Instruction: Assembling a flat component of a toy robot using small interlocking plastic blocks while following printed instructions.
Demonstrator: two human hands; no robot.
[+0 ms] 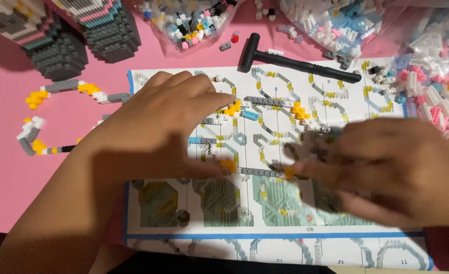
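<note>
I log: glossy paper instruction sheet (356, 109) flat on pink table (6, 177). Left hand (153, 127), fingers curved, pinches ring of tiny studded grey-yellow bricks (265, 137) at sheet centre. Right hand (387, 170) blurred, fingertips on ring's right edge; grip unclear. Matte black hammer (290, 61) above sheet. Loose plastic bricks (432, 86) heaped right of sheet.

left hand (158, 122) palm-down, fingers spread; right hand (392, 170) blurred, fingers curled

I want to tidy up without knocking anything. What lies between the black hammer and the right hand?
In the head view, between the black hammer and the right hand lies the instruction sheet, printed with build diagrams, and a few small yellow bricks on it.
</note>
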